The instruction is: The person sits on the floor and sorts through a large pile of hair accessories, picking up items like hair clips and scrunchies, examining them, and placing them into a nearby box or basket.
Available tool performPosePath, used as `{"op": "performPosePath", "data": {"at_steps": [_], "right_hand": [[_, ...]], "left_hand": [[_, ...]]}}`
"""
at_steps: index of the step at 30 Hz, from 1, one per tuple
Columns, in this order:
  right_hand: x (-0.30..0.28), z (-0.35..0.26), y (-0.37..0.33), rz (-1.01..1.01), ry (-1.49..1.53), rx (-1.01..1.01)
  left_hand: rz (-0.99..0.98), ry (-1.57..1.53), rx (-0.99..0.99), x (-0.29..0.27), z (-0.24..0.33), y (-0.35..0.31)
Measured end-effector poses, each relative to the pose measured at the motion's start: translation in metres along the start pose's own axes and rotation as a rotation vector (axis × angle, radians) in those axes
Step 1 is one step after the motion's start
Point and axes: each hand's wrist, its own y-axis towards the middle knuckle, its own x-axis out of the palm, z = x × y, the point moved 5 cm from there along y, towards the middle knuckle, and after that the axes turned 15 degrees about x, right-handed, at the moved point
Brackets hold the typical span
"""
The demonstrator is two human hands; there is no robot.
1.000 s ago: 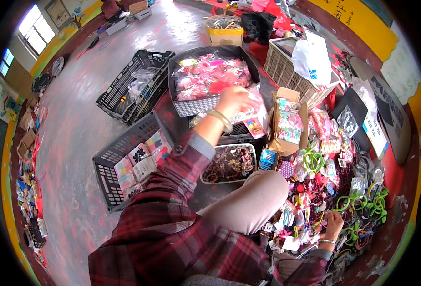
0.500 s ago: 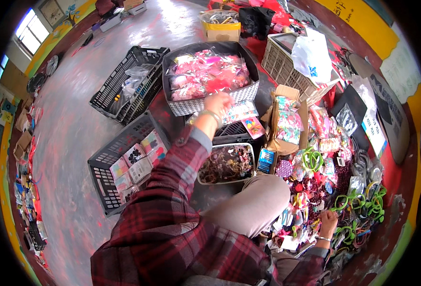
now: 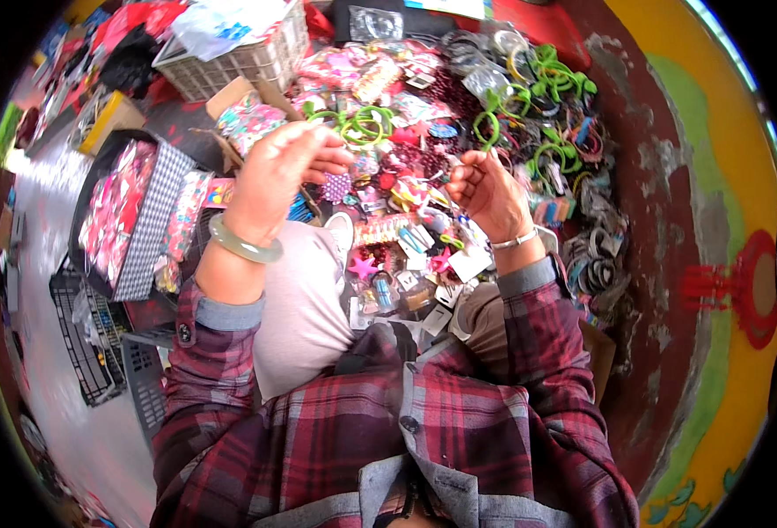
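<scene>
My left hand (image 3: 287,167) is raised over the left side of a heap of small hair accessories (image 3: 388,189), its fingers loosely bent and apart, with nothing visible in it. Opposite it, my right hand (image 3: 494,198) hovers above the heap with half-curled fingers, and I see nothing held there either. Green hair ties (image 3: 366,125) lie just beyond the left fingertips. More green bands (image 3: 555,158) lie to the right of my right hand. Between my legs are a pink star-shaped piece (image 3: 364,267) and several small carded and bagged pieces.
On the left stands a checkered basket (image 3: 146,224) of pink bagged goods, with black plastic crates (image 3: 89,339) below it. A cardboard box (image 3: 226,97) of packets and a beige crate (image 3: 230,63) topped by a white bag stand beyond. A painted wall (image 3: 696,264) rises on the right.
The view has swung right, onto the heap. My left hand has left the edge of the checkered basket and come over the heap. My right hand has lifted from the heap's near side.
</scene>
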Motion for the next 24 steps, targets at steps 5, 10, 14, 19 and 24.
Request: {"op": "performPosePath", "data": {"at_steps": [5, 10, 14, 19, 24], "right_hand": [[-0.012, -0.023, -0.035, -0.038, -0.047, -0.109], [-0.043, -0.048, -0.069, 0.171, -0.237, -0.238], [-0.042, -0.046, -0.076, 0.117, -0.118, -0.237], [-0.035, -0.044, -0.071, 0.029, 0.144, -0.304], [-0.041, -0.048, -0.066, 0.065, 0.165, -0.309]], "left_hand": [[-0.257, 0.014, 0.024, 0.096, -0.030, 0.023], [-0.285, -0.010, -0.232, 0.110, -0.106, 0.024], [-0.519, -0.230, -0.193, 0.165, -0.095, 0.023], [-0.513, -0.364, -0.203, 0.195, -0.106, 0.026], [-0.447, -0.308, -0.195, 0.192, -0.105, 0.038]]}}
